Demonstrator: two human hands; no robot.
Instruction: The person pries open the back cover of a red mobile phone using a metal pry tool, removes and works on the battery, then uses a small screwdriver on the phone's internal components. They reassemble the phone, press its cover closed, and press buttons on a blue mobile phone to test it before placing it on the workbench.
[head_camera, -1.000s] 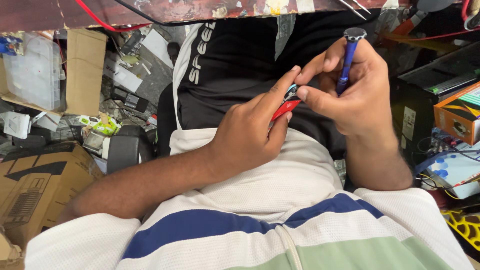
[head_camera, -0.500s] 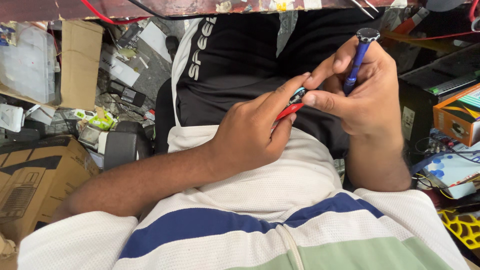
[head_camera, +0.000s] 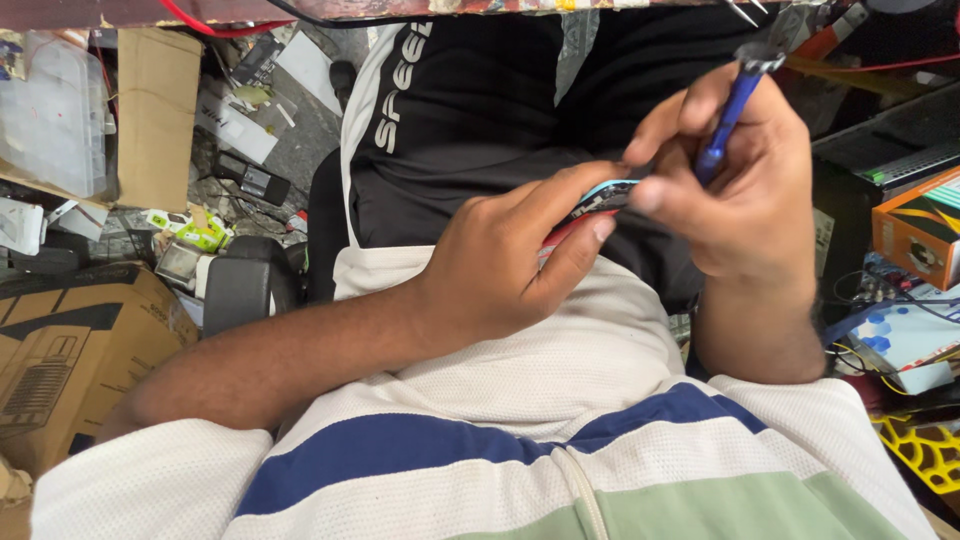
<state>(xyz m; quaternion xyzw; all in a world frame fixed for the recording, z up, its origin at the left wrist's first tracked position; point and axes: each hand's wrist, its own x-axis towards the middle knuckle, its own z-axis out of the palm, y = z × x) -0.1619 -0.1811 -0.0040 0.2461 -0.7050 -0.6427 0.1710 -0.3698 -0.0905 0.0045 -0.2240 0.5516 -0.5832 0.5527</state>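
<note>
My left hand (head_camera: 505, 265) is closed around a small flat gadget with a red edge and a dark, light-blue-trimmed face (head_camera: 592, 207), held over my lap against black shorts. My right hand (head_camera: 745, 190) grips a blue screwdriver (head_camera: 728, 105) upright in its fist, handle end pointing up; its thumb and forefinger pinch at the gadget's right end. Most of the gadget is hidden by the fingers of both hands.
Cardboard boxes (head_camera: 70, 340) and a clear plastic organiser (head_camera: 55, 115) lie on the floor to the left, with small parts scattered near a black block (head_camera: 235, 290). An orange box (head_camera: 920, 225), wires and a yellow lattice piece (head_camera: 925, 450) crowd the right.
Both hands have drifted slightly right and apart from the camera's view shift; the right hand has tilted the blue screwdriver more upright. The left hand keeps its hold on the gadget.
</note>
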